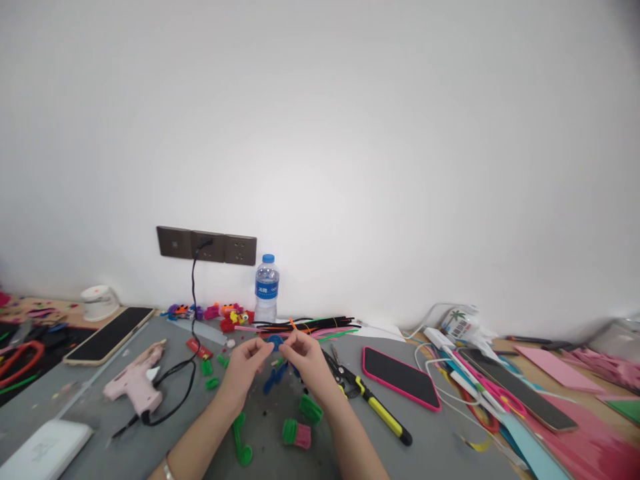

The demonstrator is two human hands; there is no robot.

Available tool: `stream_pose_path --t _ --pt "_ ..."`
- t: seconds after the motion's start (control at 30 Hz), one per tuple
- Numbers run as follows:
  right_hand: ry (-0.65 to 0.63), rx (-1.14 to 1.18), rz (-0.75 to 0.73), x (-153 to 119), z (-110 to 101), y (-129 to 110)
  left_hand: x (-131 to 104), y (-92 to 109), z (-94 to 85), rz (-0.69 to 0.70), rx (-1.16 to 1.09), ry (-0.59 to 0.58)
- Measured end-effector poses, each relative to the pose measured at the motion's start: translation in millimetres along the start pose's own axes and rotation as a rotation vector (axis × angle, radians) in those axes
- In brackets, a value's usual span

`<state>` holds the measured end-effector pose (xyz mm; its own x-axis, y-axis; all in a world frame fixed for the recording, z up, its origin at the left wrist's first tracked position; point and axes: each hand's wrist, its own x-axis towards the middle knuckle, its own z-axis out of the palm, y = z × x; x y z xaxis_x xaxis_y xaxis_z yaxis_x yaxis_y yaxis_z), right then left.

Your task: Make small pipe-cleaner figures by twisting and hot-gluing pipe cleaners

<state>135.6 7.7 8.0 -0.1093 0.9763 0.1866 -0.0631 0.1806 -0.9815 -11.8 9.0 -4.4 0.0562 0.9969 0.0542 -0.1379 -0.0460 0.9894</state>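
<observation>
The small blue piece [275, 343] sits between the two hands, above the surface [350, 440]. The fingers of the left hand [245, 370] are pinched together on its left edge. The fingers of the right hand [309, 360] are closed at its right side, with an orange stem [293, 325] projecting upward from their grip; whether they also clamp the blue piece cannot be determined. Unequal pull between the two grips could bend or distort the blue piece, and a loose pinch could let the orange stem rotate or slip. Directly below the fingers lies a dark-blue piece [274, 379]; a dropped part of similar colour could be hard to pick out beside it. Nearer the wearer than the fingers are a green curved piece [242, 440] and a green-and-pink piece [296, 433]; a lowered forearm could press or displace either. To the right of the fingers, the yellow-handled tool [384, 413] lies close to the right forearm, and a sideways elbow movement could push it toward the pink-cased phone [401, 378]. To the left, the glue gun [135, 381] has a looped black cord [193, 360]; snagging this loop could drag the gun. Its temperature cannot be judged, so contact carries a possible burn risk.
</observation>
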Motion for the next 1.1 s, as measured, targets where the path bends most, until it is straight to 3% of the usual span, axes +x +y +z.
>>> stream_pose_path --t 1.1 --pt "-0.022 0.081 0.065 -0.6 1.3 -1.7 -1.3 0.6 0.8 0.008 0.038 -0.001"
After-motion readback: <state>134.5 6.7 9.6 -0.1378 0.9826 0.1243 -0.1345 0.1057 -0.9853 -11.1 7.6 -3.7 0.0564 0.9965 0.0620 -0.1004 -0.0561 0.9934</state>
